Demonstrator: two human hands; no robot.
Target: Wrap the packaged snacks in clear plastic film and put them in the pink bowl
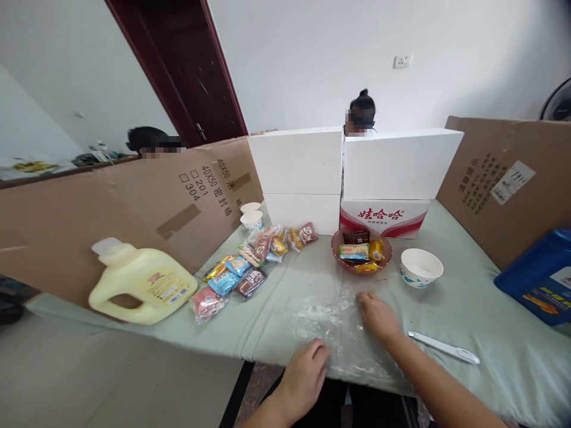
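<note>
A clear plastic bag (334, 324) lies flat on the pale green tablecloth (468, 309) near the front edge. My left hand (306, 371) rests at the bag's near left corner, fingers curled on the plastic. My right hand (377, 315) lies palm down on the bag's right side, fingers spread flat. Just beyond the bag stands a brown bowl (361, 257) filled with wrapped snacks, and beside it a white bowl (421, 267). A white utility knife (444, 348) lies to the right of my right forearm.
Several snack packets (250, 261) are scattered left of centre. A yellow detergent jug (140, 282) lies at far left, a blue container (542, 276) at far right. Two paper cups (251, 217), white boxes (352, 169) and cardboard walls (504, 178) ring the table. Two people sit behind them.
</note>
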